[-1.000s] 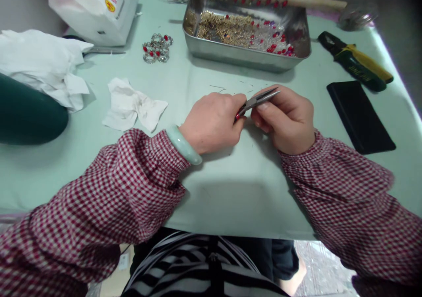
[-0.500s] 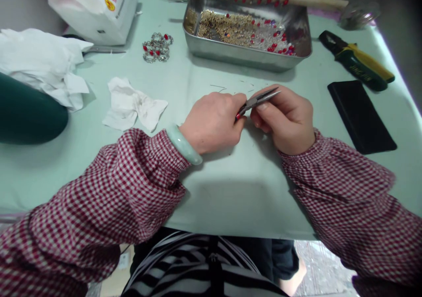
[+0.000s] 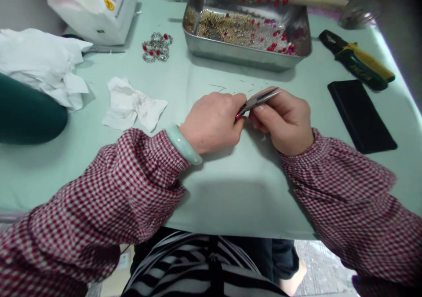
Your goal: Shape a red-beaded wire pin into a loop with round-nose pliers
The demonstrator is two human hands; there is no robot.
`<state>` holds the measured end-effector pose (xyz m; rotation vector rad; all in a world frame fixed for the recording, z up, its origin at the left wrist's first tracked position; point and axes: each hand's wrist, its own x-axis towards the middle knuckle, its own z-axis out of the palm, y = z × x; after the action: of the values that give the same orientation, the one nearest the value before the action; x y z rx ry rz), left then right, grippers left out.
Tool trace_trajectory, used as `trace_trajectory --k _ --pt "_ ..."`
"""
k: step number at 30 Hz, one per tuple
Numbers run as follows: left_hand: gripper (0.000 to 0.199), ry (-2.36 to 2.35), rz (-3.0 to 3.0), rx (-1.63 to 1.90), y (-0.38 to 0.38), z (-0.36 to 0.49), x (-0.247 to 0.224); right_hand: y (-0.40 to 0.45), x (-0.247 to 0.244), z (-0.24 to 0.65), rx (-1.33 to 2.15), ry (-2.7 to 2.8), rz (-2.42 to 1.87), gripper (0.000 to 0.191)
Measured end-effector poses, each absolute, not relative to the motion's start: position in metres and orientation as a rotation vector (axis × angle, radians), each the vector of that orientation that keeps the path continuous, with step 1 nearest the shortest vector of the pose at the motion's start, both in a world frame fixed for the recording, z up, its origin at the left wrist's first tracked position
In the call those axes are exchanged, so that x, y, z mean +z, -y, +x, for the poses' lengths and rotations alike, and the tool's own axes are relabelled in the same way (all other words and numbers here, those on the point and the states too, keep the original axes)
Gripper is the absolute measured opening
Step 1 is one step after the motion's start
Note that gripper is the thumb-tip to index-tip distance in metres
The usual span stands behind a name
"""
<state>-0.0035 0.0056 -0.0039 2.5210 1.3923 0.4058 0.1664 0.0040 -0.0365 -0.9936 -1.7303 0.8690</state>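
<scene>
My left hand (image 3: 212, 122) and my right hand (image 3: 285, 120) meet at the middle of the pale green table (image 3: 231, 191). In my right hand is a pair of slim metal pliers (image 3: 259, 100), jaws pointing left toward my left fingertips. My left hand pinches a small red bead piece (image 3: 238, 117) right at the plier jaws; most of it is hidden by my fingers. A green bangle (image 3: 183, 144) sits on my left wrist.
A metal tray (image 3: 244, 53) of gold and red beads stands at the back, under a wooden rod (image 3: 316, 0) hung with beaded pieces. A finished bead cluster (image 3: 157, 47), crumpled tissues (image 3: 132, 104), a white bag (image 3: 95, 6), yellow-green pliers (image 3: 358, 61) and a black phone (image 3: 361, 114) lie around.
</scene>
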Motion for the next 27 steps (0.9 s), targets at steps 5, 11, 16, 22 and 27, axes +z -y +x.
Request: trace_trajectory --k 5,11,16,22,27 --pt "0.021 -1.4 2.524 0.389 -0.0057 -0.0029 -0.0037 -0.0047 -0.0368 0.1664 0.854 1.744 -0.983 0.014" --pt "0.02 -1.406 2.525 0.386 -0.0053 -0.0031 -0.0036 -0.0043 -0.0358 0.1662 0.843 1.758 -0.984 0.014" --pt "0.02 -1.399 2.542 0.409 -0.0056 -0.0031 -0.0041 -0.0045 -0.0351 0.1657 0.838 1.761 -0.982 0.014" --pt "0.02 -1.401 2.533 0.395 -0.0059 -0.0031 -0.0042 -0.0042 -0.0335 0.165 0.836 1.765 -0.983 0.014" --pt "0.021 -1.402 2.526 0.381 -0.0059 -0.003 -0.0039 -0.004 -0.0342 0.1654 0.837 1.762 -0.991 0.013"
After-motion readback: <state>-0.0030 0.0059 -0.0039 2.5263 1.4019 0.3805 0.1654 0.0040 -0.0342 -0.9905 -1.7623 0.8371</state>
